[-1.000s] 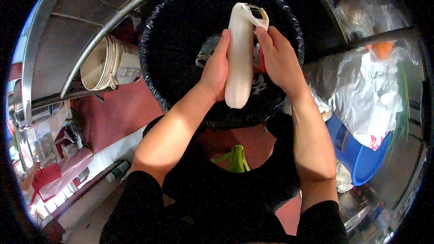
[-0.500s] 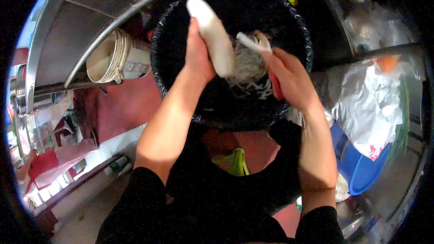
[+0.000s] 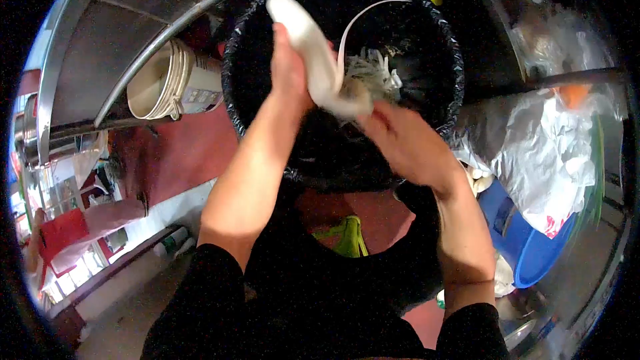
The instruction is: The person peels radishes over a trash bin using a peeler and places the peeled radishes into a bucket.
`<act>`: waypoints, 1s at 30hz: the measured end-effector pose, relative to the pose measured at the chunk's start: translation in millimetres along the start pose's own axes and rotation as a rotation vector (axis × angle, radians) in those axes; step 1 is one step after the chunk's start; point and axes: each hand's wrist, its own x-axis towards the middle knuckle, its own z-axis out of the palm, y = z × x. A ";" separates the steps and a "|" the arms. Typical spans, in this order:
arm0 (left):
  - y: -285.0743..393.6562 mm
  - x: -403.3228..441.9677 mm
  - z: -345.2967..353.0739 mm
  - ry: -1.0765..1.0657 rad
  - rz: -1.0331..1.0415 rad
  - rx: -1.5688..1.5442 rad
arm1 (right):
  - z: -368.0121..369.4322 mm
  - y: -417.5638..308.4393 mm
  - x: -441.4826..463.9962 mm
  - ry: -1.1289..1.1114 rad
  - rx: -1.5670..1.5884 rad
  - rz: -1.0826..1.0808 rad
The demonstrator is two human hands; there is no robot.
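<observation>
My left hand [image 3: 290, 67] is wrapped round a long white peeled vegetable [image 3: 303, 37], tilted with its upper end to the left over the black-lined bin [image 3: 233, 73]. At its lower end my right hand [image 3: 390, 130] is closed on a peeler [image 3: 362, 105], which is blurred by motion and touches or nearly touches the vegetable. A long thin strip of peel [image 3: 345, 37] curves up from there to the right. Pale peelings [image 3: 373, 70] lie inside the bin.
A whitish bucket [image 3: 160, 83] lies on its side at the left, beneath a curved metal rail [image 3: 180, 23]. On the right are a white plastic bag [image 3: 540, 160], a blue tub [image 3: 537, 250] and long green leaves [image 3: 595, 153]. A green object [image 3: 350, 237] is below the bin.
The vegetable has gone from upright to tilted left. My right hand with the peeler swung away to the right, then came down to the vegetable's lower end. A long peel strip now shows.
</observation>
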 end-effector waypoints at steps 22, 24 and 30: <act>-10.7 -14.9 11.5 -0.032 -0.071 -0.003 | 8.6 5.5 11.6 0.105 0.105 0.039; 8.4 4.5 -7.8 0.045 -0.084 -0.067 | 8.6 -3.6 -4.7 -0.205 0.043 0.019; 14.3 -7.9 -0.1 -0.186 -0.152 -0.030 | -18.3 1.8 1.9 0.081 0.392 0.226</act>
